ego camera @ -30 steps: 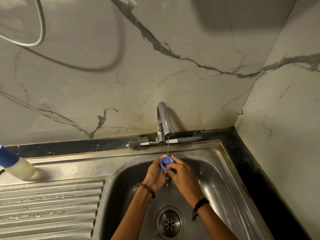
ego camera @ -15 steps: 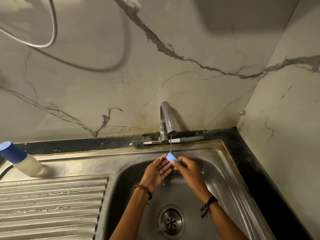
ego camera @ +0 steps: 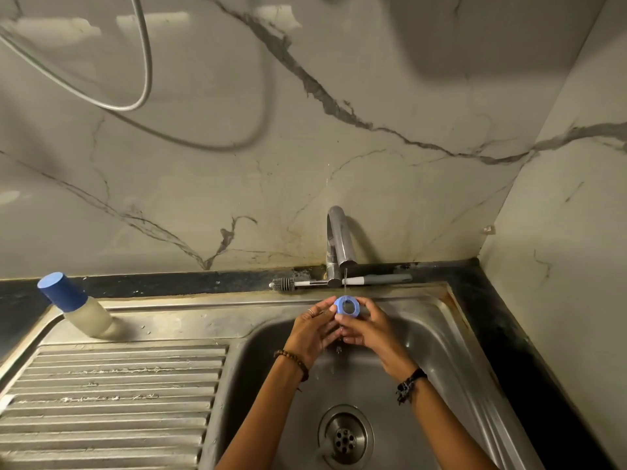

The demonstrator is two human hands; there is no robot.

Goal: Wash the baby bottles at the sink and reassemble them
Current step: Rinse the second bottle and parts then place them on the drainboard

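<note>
A blue bottle collar ring (ego camera: 346, 305) is held under a thin stream of water from the chrome tap (ego camera: 339, 245), its round hole facing me. My right hand (ego camera: 369, 329) pinches the ring from the right and below. My left hand (ego camera: 310, 329) touches its left side with fairly straight fingers. Both hands are over the steel sink basin (ego camera: 434, 354). A baby bottle (ego camera: 76, 305) with a blue cap stands tilted at the back left of the drainboard.
A bottle brush (ego camera: 339, 283) lies on the black ledge behind the tap. The ribbed drainboard (ego camera: 112, 401) spreads to the left. The drain (ego camera: 345, 435) is below the hands. Marble walls close the back and right; a hose (ego camera: 135, 62) hangs upper left.
The blue ring has been turned in the hands, from hole up, to edge on, to hole facing me. The view shifted so the capped bottle is fully in sight.
</note>
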